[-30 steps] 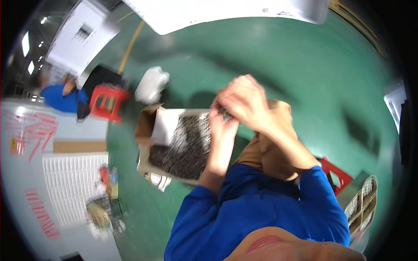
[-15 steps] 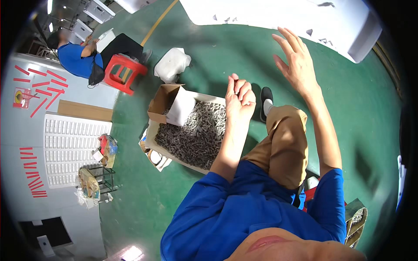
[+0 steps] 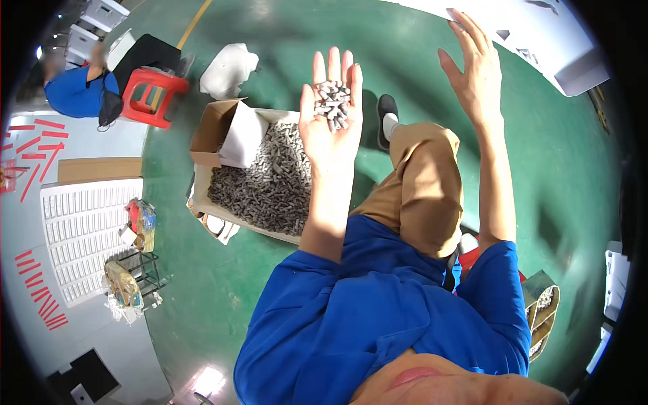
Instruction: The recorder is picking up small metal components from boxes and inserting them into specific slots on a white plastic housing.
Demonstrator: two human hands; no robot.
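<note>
My left hand [image 3: 331,143] is turned palm up with its fingers stretched out. A small heap of grey cylindrical pieces [image 3: 333,106] lies on its palm and fingers. Beneath and to the left of that forearm stands a shallow cream-coloured bin [image 3: 264,233], filled with many similar grey pieces [image 3: 266,192]. An open cardboard box [image 3: 219,132], brown and white, rests on the bin's far left corner. My right hand [image 3: 476,75] is held out to the right with fingers apart and nothing in it. Its fingertips reach toward the white surface [image 3: 520,30] at the far right.
At the far left a person in blue [image 3: 77,94] sits by a red plastic stool [image 3: 150,98]. A white bundle [image 3: 228,71] lies on the green floor beyond the box. Near my right side stands a divided container [image 3: 542,314] holding small pieces.
My left hand has opened from a closed fist to a flat upturned palm, showing the grey pieces. My right hand stays raised with fingers apart. The whole view has shifted.
</note>
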